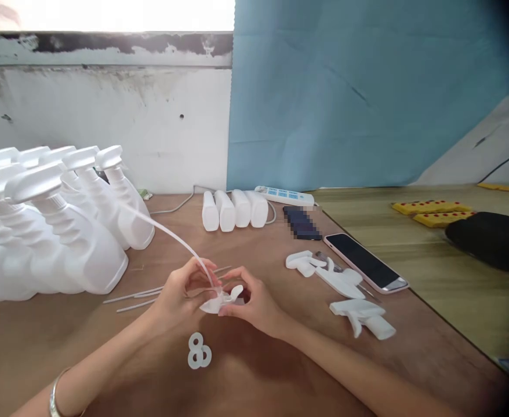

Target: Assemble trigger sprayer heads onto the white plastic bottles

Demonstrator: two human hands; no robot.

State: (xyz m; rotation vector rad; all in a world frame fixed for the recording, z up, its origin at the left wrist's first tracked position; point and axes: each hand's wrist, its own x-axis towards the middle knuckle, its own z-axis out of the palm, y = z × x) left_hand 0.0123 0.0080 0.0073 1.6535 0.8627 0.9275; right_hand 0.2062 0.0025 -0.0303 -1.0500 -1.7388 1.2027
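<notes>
Between my two hands is a white trigger spray head (213, 305), lying on its side just above the table. A long white dip tube (171, 234) rises from it and curves up to the left. My left hand (178, 292) is closed around the tube's lower end, where it meets the head. With thumb and fingers, my right hand (258, 307) grips the spray head from the right. Three flat white washers (199, 349) overlap on the table below my hands. Several loose thin tubes (133, 296) lie beside and behind my left hand.
Assembled white spray bottles (93, 255) crowd the left side. At the back stand small white containers (226, 214) and a power strip (287, 195). On the right lie loose spray heads (341, 282), another spray head (367, 318), a phone (367, 263) and a dark device (302, 224).
</notes>
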